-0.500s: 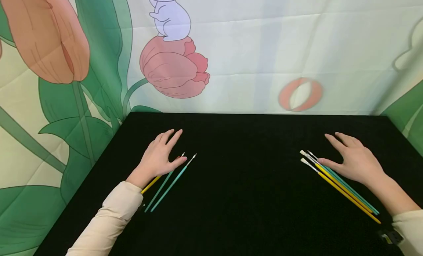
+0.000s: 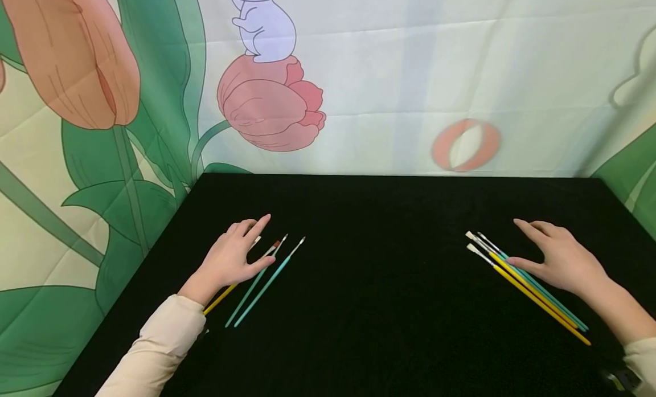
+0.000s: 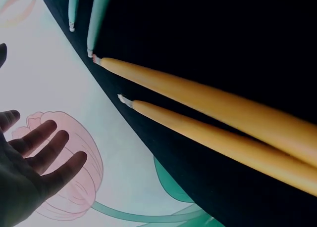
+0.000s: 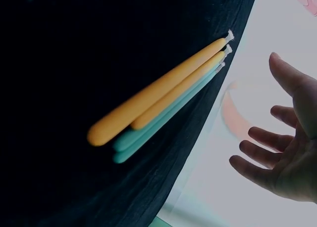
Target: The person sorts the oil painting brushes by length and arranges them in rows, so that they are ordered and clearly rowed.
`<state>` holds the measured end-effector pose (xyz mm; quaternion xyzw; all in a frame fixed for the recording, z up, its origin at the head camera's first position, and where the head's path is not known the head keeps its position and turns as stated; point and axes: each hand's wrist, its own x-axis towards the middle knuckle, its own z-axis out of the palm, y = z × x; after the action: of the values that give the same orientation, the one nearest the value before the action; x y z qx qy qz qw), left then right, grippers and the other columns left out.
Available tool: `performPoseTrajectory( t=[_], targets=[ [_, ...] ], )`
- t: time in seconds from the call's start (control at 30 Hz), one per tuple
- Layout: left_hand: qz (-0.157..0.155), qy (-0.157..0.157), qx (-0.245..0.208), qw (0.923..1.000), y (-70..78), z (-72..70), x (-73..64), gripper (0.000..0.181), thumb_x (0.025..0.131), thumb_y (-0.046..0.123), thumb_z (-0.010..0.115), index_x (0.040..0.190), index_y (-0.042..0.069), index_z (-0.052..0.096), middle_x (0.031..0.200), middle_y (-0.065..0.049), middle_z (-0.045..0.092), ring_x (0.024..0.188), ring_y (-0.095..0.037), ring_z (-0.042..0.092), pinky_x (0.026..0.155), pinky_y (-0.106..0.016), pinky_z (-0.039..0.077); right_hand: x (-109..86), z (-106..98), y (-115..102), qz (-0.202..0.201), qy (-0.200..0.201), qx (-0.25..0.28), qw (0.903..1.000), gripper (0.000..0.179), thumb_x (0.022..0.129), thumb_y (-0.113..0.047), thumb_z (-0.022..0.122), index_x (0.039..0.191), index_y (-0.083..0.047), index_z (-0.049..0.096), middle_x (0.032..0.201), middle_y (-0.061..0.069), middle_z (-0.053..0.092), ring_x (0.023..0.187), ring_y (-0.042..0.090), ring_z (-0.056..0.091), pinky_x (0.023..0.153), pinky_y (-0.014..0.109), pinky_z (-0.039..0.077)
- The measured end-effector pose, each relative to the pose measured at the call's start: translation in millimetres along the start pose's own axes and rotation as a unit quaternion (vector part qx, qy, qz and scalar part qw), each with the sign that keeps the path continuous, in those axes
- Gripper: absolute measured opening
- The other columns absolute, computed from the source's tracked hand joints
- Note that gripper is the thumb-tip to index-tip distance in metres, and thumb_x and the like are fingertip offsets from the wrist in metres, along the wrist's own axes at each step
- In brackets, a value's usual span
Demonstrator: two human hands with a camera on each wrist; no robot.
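Note:
My left hand (image 2: 230, 257) hovers over the left group of paintbrushes, fingers spread and holding nothing. Under and beside it lie two yellow-handled paintbrushes (image 3: 208, 98), partly covered in the head view, and two teal paintbrushes (image 2: 262, 291). One left brush shows a reddish tip, another a white one. On the other side my right hand (image 2: 564, 260) is held with straight, spread fingers next to the right group. That group has two yellow paintbrushes (image 2: 538, 302) and two teal paintbrushes (image 4: 163, 115) lying close together, side by side. Neither hand visibly grips a brush.
A black tabletop (image 2: 379, 271) carries both groups, with a wide gap between them. Behind it hangs a pale cloth backdrop (image 2: 369, 101) printed with tulips and a white animal, reaching round the left and right sides.
Both hands have drawn back toward the person, the left also shifting left and the right slightly right. More of the left brushes' tips now shows. The brushes lie where they were.

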<state>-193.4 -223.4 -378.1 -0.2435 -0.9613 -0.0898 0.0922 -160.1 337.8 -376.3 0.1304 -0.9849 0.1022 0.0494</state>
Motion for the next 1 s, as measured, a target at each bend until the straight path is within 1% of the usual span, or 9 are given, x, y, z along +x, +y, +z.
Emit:
performPoseTrajectory(
  t=[0.17,0.33,0.43,0.53,0.63,0.73,0.83,0.9,1.0],
  targets=[
    [0.004,-0.007,-0.010,0.9999,-3.3,1.7,-8.5,0.075,0.081,0.043,0.063,0.141,0.011,0.032,0.123,-0.017,0.046,0.103,-0.030,0.046,0.071,-0.040,0.047,-2.3,3,2,0.011,-0.014,-0.010,0.9998,0.082,0.081,-0.047,0.063,0.140,-0.001,0.029,0.122,0.034,0.037,0.105,0.051,0.038,0.074,0.062,0.038],
    [-0.005,-0.033,-0.042,0.9986,-7.0,3.5,-14.3,0.070,0.080,0.037,0.067,0.138,0.011,0.037,0.111,-0.012,0.050,0.093,-0.024,0.048,0.060,-0.033,0.045,-3.3,5,6,0.018,-0.043,0.002,0.9989,0.084,0.081,-0.048,0.062,0.139,0.002,0.028,0.118,0.036,0.037,0.096,0.050,0.046,0.066,0.055,0.043],
    [-0.008,-0.049,-0.082,0.9954,-10.2,4.3,-16.6,0.065,0.080,0.031,0.069,0.134,0.009,0.042,0.101,-0.009,0.052,0.084,-0.020,0.050,0.058,-0.028,0.042,-3.5,5,10,0.012,-0.058,0.018,0.9981,0.083,0.081,-0.047,0.062,0.138,0.003,0.029,0.116,0.036,0.039,0.092,0.047,0.050,0.063,0.052,0.045],
    [-0.002,-0.069,-0.137,0.9881,-14.4,4.9,-17.2,0.059,0.080,0.022,0.070,0.130,0.006,0.045,0.096,-0.008,0.053,0.075,-0.015,0.052,0.059,-0.027,0.043,-4.3,6,13,0.000,-0.064,0.039,0.9972,0.080,0.081,-0.045,0.064,0.135,0.005,0.033,0.112,0.034,0.044,0.086,0.041,0.053,0.061,0.047,0.046],
    [0.002,-0.099,-0.199,0.9750,-19.4,6.0,-16.6,0.054,0.079,0.015,0.070,0.127,0.004,0.047,0.095,-0.010,0.054,0.070,-0.012,0.053,0.059,-0.026,0.045,-5.3,8,16,-0.013,-0.066,0.061,0.9959,0.075,0.080,-0.040,0.067,0.131,0.007,0.039,0.105,0.029,0.050,0.082,0.034,0.056,0.058,0.040,0.047],
    [-0.005,-0.128,-0.249,0.9599,-24.1,6.5,-15.6,0.051,0.079,0.010,0.070,0.125,0.004,0.048,0.096,-0.012,0.055,0.070,-0.012,0.057,0.059,-0.027,0.047,-4.8,8,19,-0.024,-0.069,0.082,0.9940,0.068,0.078,-0.034,0.070,0.126,0.008,0.044,0.100,0.023,0.054,0.079,0.027,0.056,0.058,0.036,0.046],
    [-0.018,-0.156,-0.294,0.9429,-27.7,5.4,-14.7,0.050,0.079,0.006,0.069,0.124,0.003,0.048,0.098,-0.016,0.055,0.071,-0.015,0.059,0.059,-0.028,0.048,-3.4,8,22,-0.015,-0.089,0.112,0.9896,0.063,0.078,-0.031,0.071,0.123,0.007,0.048,0.100,0.020,0.056,0.081,0.024,0.056,0.059,0.033,0.045],
    [-0.031,-0.174,-0.323,0.9297,-28.9,3.8,-14.0,0.049,0.079,0.003,0.068,0.124,0.002,0.048,0.101,-0.019,0.053,0.070,-0.017,0.060,0.059,-0.030,0.049,-2.2,8,25,-0.002,-0.112,0.145,0.9832,0.061,0.078,-0.030,0.071,0.122,0.007,0.049,0.102,0.020,0.056,0.083,0.023,0.056,0.061,0.033,0.046],
    [-0.050,-0.198,-0.362,0.9097,-30.1,1.4,-13.1,0.048,0.078,-0.002,0.065,0.123,0.000,0.049,0.104,-0.022,0.050,0.070,-0.020,0.060,0.060,-0.031,0.050,-0.5,7,30,0.023,-0.152,0.206,0.9665,0.060,0.079,-0.026,0.069,0.124,0.007,0.047,0.107,0.020,0.053,0.085,0.020,0.055,0.063,0.031,0.048]
  ],
)
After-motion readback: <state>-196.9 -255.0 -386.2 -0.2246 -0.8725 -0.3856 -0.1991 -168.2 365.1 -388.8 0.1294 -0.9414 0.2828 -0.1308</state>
